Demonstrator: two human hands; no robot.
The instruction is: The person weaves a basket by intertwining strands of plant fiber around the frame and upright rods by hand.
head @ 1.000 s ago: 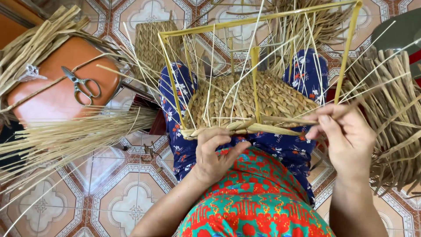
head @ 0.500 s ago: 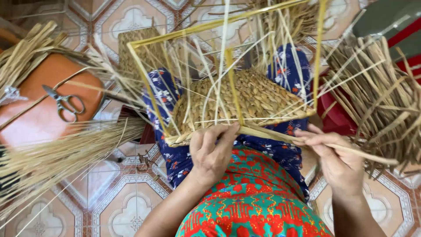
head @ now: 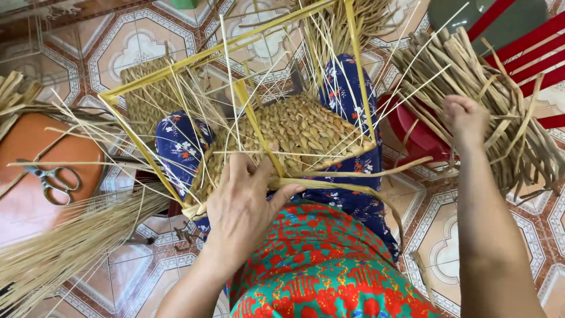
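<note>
Partly hidden right hand (head: 465,121), straw bundle (head: 500,112)

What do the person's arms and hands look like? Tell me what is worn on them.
Both arms are bare, with no sleeves in view. The left hand and right hand wear no gloves, and no rings, watch or bracelets can be seen.

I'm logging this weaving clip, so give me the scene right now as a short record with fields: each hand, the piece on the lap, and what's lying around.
left hand: pressing on the near edge of the woven panel, thumb on a loose fibre strand
right hand: reaching into the bundle of flat dried strips on the red chair
woven panel: lies on the lap inside a yellow frame, thin ribs sticking up
scissors: on the orange stool, untouched
straw bundle: on the tiled floor
</note>
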